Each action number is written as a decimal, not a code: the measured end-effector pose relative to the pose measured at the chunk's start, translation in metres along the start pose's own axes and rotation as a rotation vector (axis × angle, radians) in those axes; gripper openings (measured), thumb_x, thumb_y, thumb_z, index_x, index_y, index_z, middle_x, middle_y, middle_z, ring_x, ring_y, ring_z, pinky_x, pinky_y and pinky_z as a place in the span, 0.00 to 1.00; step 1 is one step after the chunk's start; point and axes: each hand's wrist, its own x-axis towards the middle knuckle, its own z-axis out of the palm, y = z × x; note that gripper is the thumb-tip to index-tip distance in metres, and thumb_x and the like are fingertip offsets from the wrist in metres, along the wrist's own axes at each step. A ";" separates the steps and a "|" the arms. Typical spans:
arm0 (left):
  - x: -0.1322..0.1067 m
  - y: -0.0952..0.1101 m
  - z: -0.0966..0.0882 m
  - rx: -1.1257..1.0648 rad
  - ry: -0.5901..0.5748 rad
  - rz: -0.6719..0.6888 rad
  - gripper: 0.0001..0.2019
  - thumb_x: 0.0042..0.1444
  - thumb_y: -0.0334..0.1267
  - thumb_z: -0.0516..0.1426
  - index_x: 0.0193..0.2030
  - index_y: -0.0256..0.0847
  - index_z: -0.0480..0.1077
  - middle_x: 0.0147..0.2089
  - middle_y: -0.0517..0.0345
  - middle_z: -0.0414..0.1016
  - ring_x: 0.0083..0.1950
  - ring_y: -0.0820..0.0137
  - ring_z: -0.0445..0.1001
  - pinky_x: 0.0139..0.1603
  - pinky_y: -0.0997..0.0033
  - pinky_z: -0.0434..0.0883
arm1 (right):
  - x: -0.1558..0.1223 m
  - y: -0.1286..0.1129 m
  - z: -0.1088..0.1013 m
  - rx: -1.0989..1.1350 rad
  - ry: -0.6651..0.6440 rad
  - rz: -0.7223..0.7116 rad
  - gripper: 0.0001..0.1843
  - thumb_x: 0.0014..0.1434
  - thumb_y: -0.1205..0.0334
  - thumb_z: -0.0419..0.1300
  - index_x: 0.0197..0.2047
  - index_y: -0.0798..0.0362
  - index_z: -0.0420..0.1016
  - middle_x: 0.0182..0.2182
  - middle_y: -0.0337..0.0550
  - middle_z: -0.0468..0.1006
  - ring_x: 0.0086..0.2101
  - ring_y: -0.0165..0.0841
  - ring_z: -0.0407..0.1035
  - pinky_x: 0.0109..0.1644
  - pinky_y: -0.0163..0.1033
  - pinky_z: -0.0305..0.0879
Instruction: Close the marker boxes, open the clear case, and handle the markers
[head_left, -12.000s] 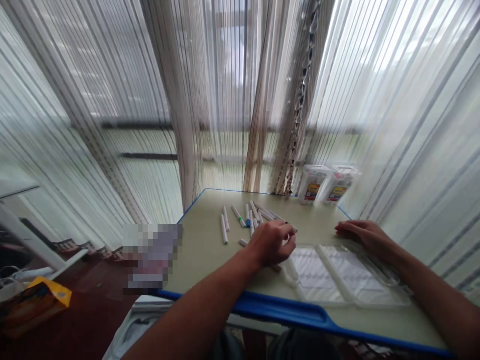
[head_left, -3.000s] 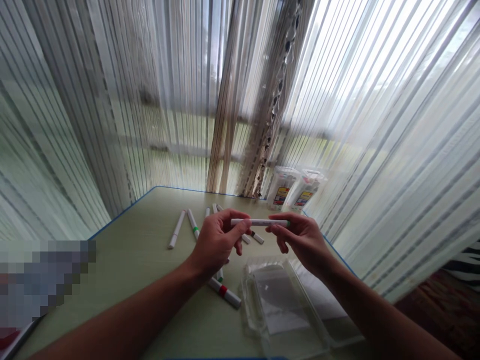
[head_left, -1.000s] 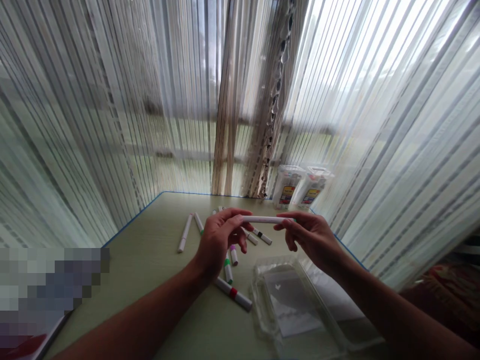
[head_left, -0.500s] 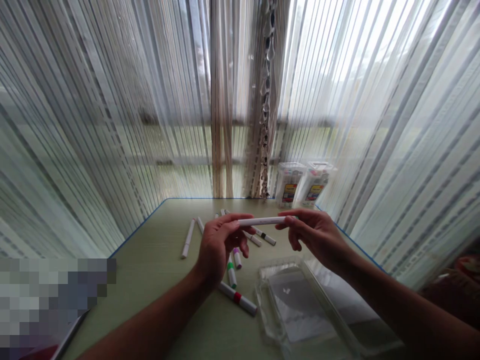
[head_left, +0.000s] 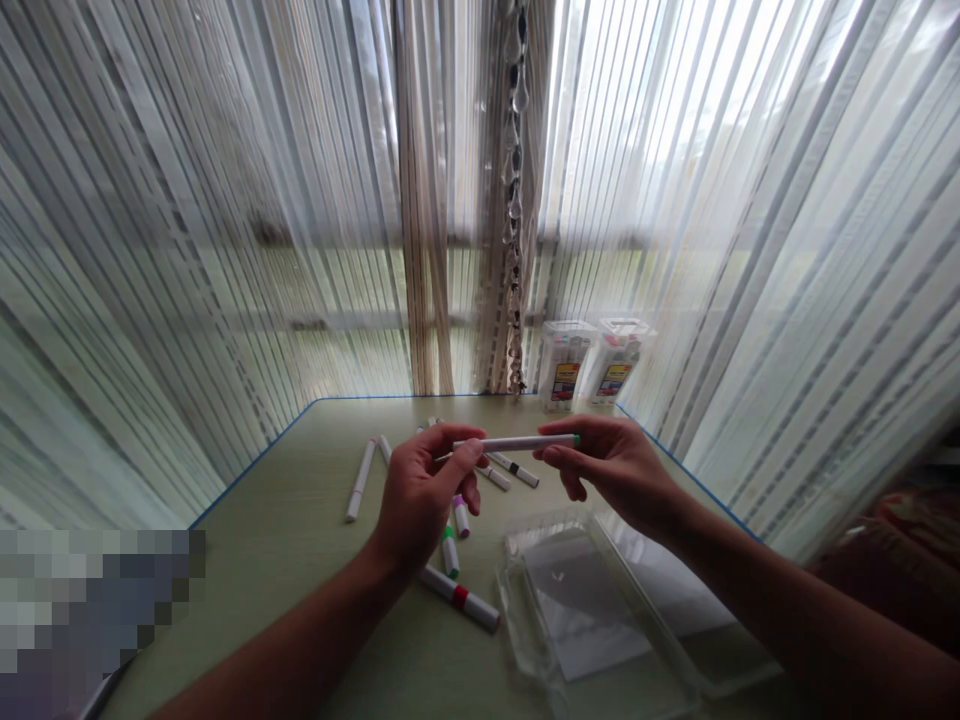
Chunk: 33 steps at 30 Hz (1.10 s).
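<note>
A white marker (head_left: pixel 517 442) with a green end is held level above the table. My left hand (head_left: pixel 424 485) pinches its left end between thumb and fingers. Near the green end is my right hand (head_left: pixel 615 460), its thumb below the marker and its forefinger behind it; thumb and finger are apart, and whether they touch the marker is hard to tell. Beneath the hands lie several markers: one with a red band (head_left: pixel 460 598), one with a green band (head_left: pixel 449 552), one with a purple band (head_left: pixel 461 517) and one with a black band (head_left: pixel 516 469).
An open clear plastic case (head_left: pixel 592 600) lies at the front right. Two clear boxes with labels, one left (head_left: pixel 564 370) and one right (head_left: pixel 616 368), stand at the back right of the green table (head_left: pixel 285 560). A plain white marker (head_left: pixel 361 480) lies left. Striped curtains hang behind.
My right thumb has come off the marker and dropped below it, so its green end now shows. My left hand keeps its pinch. The view has shifted slightly to the right.
</note>
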 end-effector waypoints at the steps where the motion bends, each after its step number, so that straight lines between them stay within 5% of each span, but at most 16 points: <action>1: 0.000 0.000 0.000 0.001 0.001 -0.001 0.10 0.55 0.39 0.61 0.40 0.34 0.72 0.29 0.59 0.72 0.19 0.79 0.66 0.19 0.76 0.66 | 0.000 0.000 0.000 0.004 -0.003 -0.001 0.16 0.49 0.61 0.71 0.41 0.56 0.80 0.24 0.43 0.79 0.16 0.25 0.66 0.18 0.32 0.62; 14: -0.001 0.001 0.001 0.085 -0.036 0.006 0.14 0.55 0.41 0.61 0.44 0.33 0.71 0.29 0.58 0.73 0.19 0.77 0.67 0.18 0.75 0.68 | 0.001 0.000 -0.004 0.006 0.002 0.022 0.13 0.54 0.57 0.67 0.41 0.57 0.79 0.31 0.47 0.82 0.17 0.27 0.70 0.18 0.32 0.64; 24: -0.009 -0.005 0.007 0.343 -0.190 -0.002 0.12 0.53 0.42 0.63 0.40 0.35 0.74 0.24 0.61 0.70 0.20 0.78 0.66 0.18 0.80 0.65 | -0.006 -0.002 0.008 -0.148 -0.055 -0.003 0.13 0.44 0.60 0.73 0.32 0.58 0.80 0.18 0.38 0.75 0.17 0.26 0.68 0.19 0.29 0.65; 33: -0.001 -0.003 0.004 0.203 -0.116 0.001 0.16 0.56 0.44 0.60 0.43 0.33 0.71 0.29 0.55 0.75 0.18 0.78 0.66 0.15 0.79 0.64 | -0.003 -0.002 0.002 -0.002 -0.028 -0.024 0.13 0.56 0.59 0.66 0.43 0.57 0.78 0.30 0.47 0.82 0.18 0.27 0.70 0.21 0.33 0.67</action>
